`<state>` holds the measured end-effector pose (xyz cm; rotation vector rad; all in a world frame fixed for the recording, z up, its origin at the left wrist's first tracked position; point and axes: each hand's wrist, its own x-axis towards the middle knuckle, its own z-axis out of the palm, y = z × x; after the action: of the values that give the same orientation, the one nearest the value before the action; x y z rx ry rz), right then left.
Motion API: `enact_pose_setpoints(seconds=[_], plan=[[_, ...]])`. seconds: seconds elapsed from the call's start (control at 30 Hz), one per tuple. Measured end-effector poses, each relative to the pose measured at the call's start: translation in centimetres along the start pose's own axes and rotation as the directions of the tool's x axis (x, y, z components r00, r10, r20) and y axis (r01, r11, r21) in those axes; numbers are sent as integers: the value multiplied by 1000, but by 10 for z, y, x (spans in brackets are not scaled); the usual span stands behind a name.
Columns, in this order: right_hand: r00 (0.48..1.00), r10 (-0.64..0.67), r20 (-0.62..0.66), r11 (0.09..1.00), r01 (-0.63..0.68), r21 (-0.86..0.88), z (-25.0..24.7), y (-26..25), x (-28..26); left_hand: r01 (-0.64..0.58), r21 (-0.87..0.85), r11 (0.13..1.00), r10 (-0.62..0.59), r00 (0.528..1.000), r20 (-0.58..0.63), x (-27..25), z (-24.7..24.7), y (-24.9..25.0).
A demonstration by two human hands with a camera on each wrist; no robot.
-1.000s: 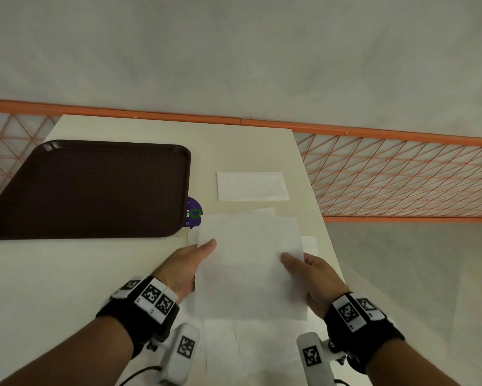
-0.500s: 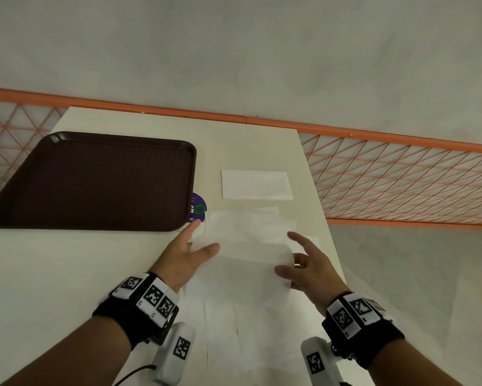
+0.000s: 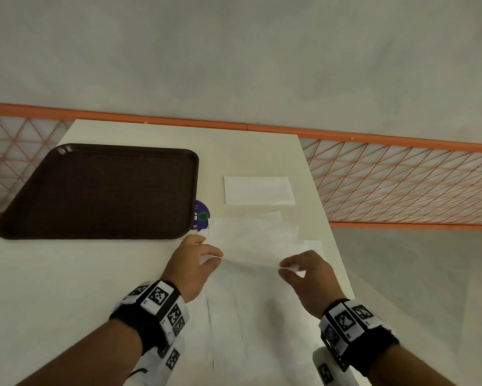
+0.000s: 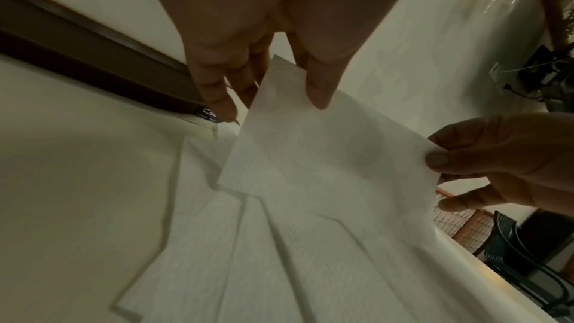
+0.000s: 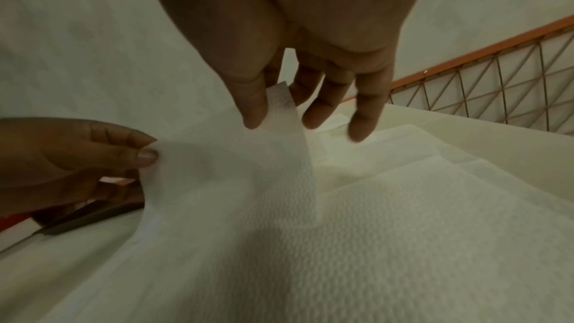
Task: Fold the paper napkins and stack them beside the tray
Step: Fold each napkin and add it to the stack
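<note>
A white paper napkin (image 3: 251, 256) is stretched between both hands just above the table. My left hand (image 3: 203, 259) pinches its left corner between thumb and fingers, seen close in the left wrist view (image 4: 298, 87). My right hand (image 3: 292, 267) pinches the right corner, thumb on top (image 5: 267, 107). The napkin (image 4: 323, 156) hangs with its far part resting on several unfolded napkins (image 3: 262, 316) spread on the table. One folded napkin (image 3: 258, 190) lies further back, right of the dark brown tray (image 3: 100, 190).
A purple round sticker (image 3: 201, 217) shows at the tray's right edge. The white table (image 3: 53, 288) ends close on the right, past the napkins. An orange lattice railing (image 3: 401, 185) runs behind and to the right, with grey floor beyond.
The napkin was held up flat a second ago. Both hands then moved to its near corners and now pinch them, with the sheet lowered and drawn taut between them.
</note>
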<state>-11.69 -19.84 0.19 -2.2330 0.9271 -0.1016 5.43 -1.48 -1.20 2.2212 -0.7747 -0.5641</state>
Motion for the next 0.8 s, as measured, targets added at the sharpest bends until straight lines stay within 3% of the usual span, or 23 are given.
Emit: enact_pose_setpoints(seconds=[0.13,0.23,0.37,0.5,0.7,0.8], plan=[[999,-34,-28,999,33,-42,0,5,-2,-63,41,997,63,998,-10,0,0,3],[997,-50,-52,994,54,91,-9,-1,-6,-106,-32,994,103,992,-66,0,-4,10],[998,-22,-66,973,37,230,-21,-7,-5,-111,-144,983,91,986,-140,2,-6,18],[998,54,-20,969,-47,241,-23,0,0,-43,-201,979,12,989,-150,6,3,14],[977,201,71,980,-200,-17,-5,22,13,91,47,995,-90,995,-34,1,31,-10],[964,248,91,934,-213,-288,4,29,14,128,130,983,-112,985,-130,6,27,-19]])
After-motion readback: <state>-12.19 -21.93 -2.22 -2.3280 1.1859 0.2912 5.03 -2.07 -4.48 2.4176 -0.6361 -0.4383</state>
